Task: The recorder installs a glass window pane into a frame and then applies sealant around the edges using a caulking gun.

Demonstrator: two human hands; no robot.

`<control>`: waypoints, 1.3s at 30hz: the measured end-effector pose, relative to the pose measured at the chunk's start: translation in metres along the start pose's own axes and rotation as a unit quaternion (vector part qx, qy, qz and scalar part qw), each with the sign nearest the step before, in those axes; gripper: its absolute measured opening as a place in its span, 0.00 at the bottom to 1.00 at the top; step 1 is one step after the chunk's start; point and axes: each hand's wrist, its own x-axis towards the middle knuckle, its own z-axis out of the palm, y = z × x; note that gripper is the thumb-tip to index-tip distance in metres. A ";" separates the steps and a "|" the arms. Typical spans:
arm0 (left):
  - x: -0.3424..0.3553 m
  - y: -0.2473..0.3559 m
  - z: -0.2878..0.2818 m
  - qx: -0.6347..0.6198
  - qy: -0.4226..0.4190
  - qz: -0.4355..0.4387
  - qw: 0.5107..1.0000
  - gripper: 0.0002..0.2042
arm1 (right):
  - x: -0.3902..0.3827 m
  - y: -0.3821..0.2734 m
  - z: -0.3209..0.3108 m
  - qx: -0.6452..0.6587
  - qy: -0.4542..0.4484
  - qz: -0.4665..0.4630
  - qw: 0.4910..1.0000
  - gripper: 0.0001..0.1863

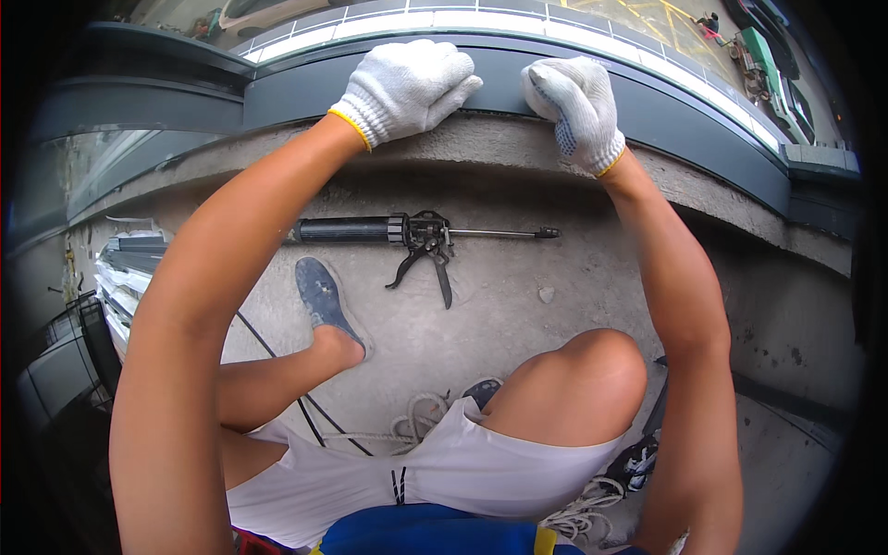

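My left hand (407, 91), in a white knit glove with a yellow cuff, is closed in front of the dark grey metal window frame (504, 79). Its fingers are pressed together, and whatever they may hold is hidden. To the right, my right hand (578, 106) wears a matching glove with blue dots on the palm side. Its fingers curl into the palm by the same frame, and I cannot see anything between them. Under the frame runs a rough concrete ledge (499, 139). On the floor below my hands lies a black caulking gun (370, 229), its rod pointing right.
Wrapped grey metal strips (134, 254) lie at the left near a dark wire-framed thing (69, 356). White rope (578, 513) and a black cable (310, 421) lie by my legs. A small stone (546, 294) is on the concrete floor. Beyond the frame, a green vehicle (757, 69) stands far below.
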 end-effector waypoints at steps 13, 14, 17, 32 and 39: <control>-0.135 -0.074 -0.104 0.071 -0.194 -0.262 0.943 0.13 | 0.026 -0.019 0.035 -0.013 -0.043 0.175 0.984 0.24; -0.137 -0.078 -0.106 0.073 -0.178 -0.255 0.948 0.13 | 0.037 -0.025 0.044 0.011 -0.023 0.221 0.975 0.23; -0.138 -0.085 -0.107 0.050 -0.242 -0.239 0.939 0.14 | 0.077 -0.028 0.080 -0.081 -0.044 -0.083 0.992 0.20; -0.117 -0.087 -0.121 0.008 -0.339 -0.278 0.899 0.09 | 0.095 -0.010 0.147 0.093 -0.191 0.178 0.961 0.19; -0.124 -0.087 -0.116 0.007 -0.325 -0.304 0.896 0.10 | 0.096 0.014 0.187 0.035 -0.238 0.128 0.962 0.22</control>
